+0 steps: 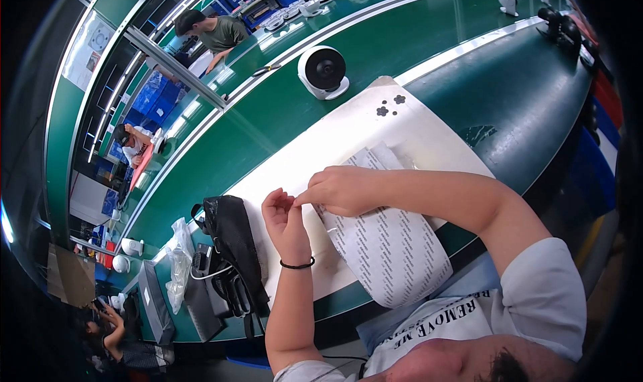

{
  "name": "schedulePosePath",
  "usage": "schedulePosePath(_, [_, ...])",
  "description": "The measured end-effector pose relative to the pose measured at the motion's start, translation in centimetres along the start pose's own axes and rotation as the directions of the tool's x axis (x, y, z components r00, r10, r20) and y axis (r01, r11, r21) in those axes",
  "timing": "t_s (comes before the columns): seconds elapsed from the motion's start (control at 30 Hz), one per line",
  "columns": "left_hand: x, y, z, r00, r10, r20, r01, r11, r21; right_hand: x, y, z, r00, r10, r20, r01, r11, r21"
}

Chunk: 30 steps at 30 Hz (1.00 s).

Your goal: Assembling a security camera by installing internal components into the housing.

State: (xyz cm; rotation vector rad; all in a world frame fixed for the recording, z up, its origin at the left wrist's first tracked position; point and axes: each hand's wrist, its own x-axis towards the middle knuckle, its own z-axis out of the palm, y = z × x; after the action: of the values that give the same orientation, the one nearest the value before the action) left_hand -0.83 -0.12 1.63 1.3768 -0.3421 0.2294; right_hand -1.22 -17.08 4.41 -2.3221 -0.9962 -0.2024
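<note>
My left hand (285,224), with a black band round the wrist, is raised over the white mat (281,171), its fingers curled. The fingertips of my right hand (345,191) are pinched together and meet the left thumb and fingers. Anything between them is too small or hidden to make out. Beneath my right hand and forearm lies a long printed backing sheet (395,255), white with rows of grey print, its near end curling over the table edge. Several small black flower-shaped and round pieces (382,111) sit on the far part of the mat.
A white device with a round black face (325,68) stands beyond the mat. Left of my left hand are a black bag (234,248), cables, a grey box (155,301) and clear plastic wrap (179,265). Other people work at benches at the far left.
</note>
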Motion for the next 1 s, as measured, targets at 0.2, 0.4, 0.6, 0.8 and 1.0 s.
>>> schedulePosePath(0.2, [0.0,-0.1,0.3,1.000,-0.007,0.000,0.007,1.000,-0.004,-0.2,0.2,0.0,1.000,0.016,0.018,-0.016,1.000,-0.013])
schedulePosePath(0.4, [0.0,-0.7,-0.6,1.000,0.019,-0.011,-0.019,1.000,0.004,0.6,-0.3,0.2,0.999,-0.025,0.043,0.025,1.000,-0.001])
schedulePosePath(0.6, [0.1,-0.4,0.1,0.999,0.017,0.027,-0.018,1.000,0.001,0.0,-0.1,0.2,1.000,0.026,-0.001,-0.026,0.999,-0.029])
schedulePosePath(0.8, [0.1,0.0,-0.2,1.000,0.001,0.013,-0.001,0.999,0.037,0.3,-0.1,0.3,0.999,0.000,0.037,0.001,1.000,-0.017])
schedulePosePath(1.0, [0.2,0.0,-0.1,1.000,0.002,0.014,-0.002,1.000,0.030,0.2,-0.1,0.2,1.000,-0.023,0.012,0.023,0.999,-0.037])
